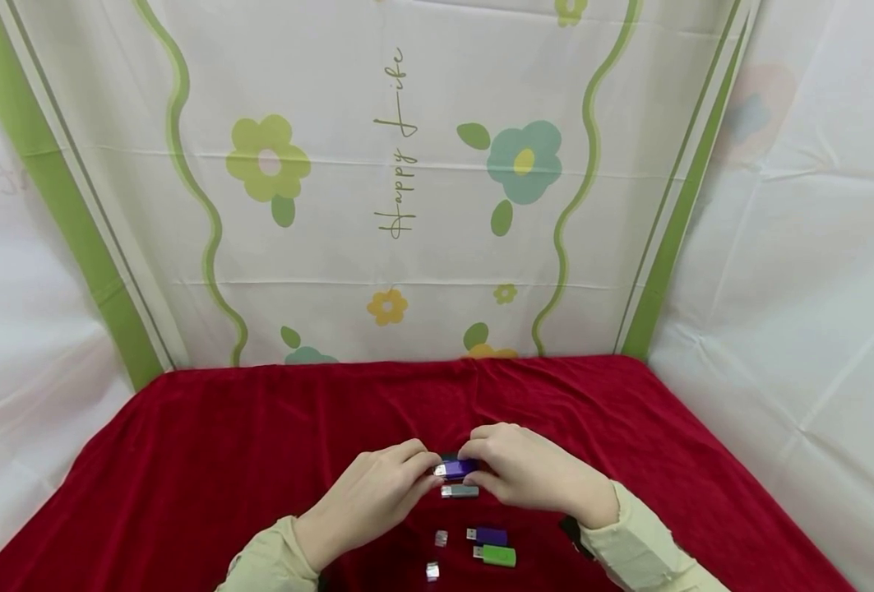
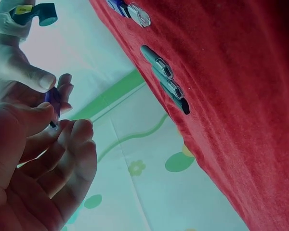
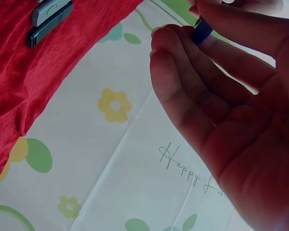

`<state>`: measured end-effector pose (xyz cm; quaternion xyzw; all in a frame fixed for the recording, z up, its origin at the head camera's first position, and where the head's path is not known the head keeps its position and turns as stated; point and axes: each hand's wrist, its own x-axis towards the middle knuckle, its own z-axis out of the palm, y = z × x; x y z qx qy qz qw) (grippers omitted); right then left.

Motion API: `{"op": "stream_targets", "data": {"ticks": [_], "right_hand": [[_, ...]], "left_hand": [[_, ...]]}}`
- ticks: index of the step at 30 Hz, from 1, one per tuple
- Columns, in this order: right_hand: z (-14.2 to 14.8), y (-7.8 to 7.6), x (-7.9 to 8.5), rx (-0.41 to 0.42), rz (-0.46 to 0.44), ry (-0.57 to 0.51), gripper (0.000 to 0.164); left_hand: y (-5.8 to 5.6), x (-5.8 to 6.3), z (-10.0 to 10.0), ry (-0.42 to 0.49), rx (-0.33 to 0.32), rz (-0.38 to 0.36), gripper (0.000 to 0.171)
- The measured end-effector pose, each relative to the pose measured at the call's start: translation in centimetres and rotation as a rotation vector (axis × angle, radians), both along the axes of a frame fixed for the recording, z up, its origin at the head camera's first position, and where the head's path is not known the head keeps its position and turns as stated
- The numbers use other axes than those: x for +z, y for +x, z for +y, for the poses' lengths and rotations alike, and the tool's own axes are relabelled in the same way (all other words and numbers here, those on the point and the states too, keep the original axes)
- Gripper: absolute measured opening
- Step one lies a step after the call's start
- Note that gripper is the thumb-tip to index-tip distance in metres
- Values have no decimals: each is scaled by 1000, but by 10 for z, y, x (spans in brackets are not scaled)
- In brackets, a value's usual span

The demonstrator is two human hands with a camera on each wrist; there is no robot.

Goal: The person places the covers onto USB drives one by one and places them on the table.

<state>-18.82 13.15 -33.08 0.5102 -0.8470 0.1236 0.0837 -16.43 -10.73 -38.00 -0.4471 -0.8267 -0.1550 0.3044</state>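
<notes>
Both hands meet over the red cloth, holding a purple-blue USB flash drive [image 1: 457,469] between them. My left hand [image 1: 373,497] pinches its clear or silvery left end between thumb and fingers. At the other end, my right hand [image 1: 533,473] grips the coloured body. Fingertips partly hide the drive in both wrist views, where it shows as a dark blue piece [image 3: 201,31]. Just below it on the cloth lies a grey flash drive [image 1: 464,492], with a darker drive [image 3: 50,24] alongside in the right wrist view.
Nearer the body lie a purple flash drive [image 1: 490,536] and a green flash drive [image 1: 497,556], metal plugs bare. Left of them are a small clear cap [image 1: 441,538] and another clear cap [image 1: 432,571]. A flower-printed curtain [image 1: 437,205] hangs behind the red-covered table [image 1: 259,436].
</notes>
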Motion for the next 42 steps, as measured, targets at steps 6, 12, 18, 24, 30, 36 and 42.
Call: {"op": "stream_targets", "data": {"ticks": [6,12,18,24,30,36,42], "right_hand": [[2,-1,-1,-12,-36,-9,10],[3,-3,-2,-18,-25,-8,10],[4,-3,-3,-23,-15,-13,8],[3,-4,-5,-25,-21,-6,8],[2,-3,-4,-34,-5,20,7],[4,-5,-6,-77,-4,68,13],[6,-10,-14,-129,-48,137,22]], "left_hand": [[-1,-1,0,-18,14,-17,14],[-1,0,0,-25,19,-30,13],[-1,0,-1,-29,24,-28,13],[-1,-1,0,-32,25,-42,13],[-1,-3,-1,-42,33,-57,13],[-3,-6,-2,-70,80,-82,15],[-3,-6,-4,-97,105,-124,14]]}}
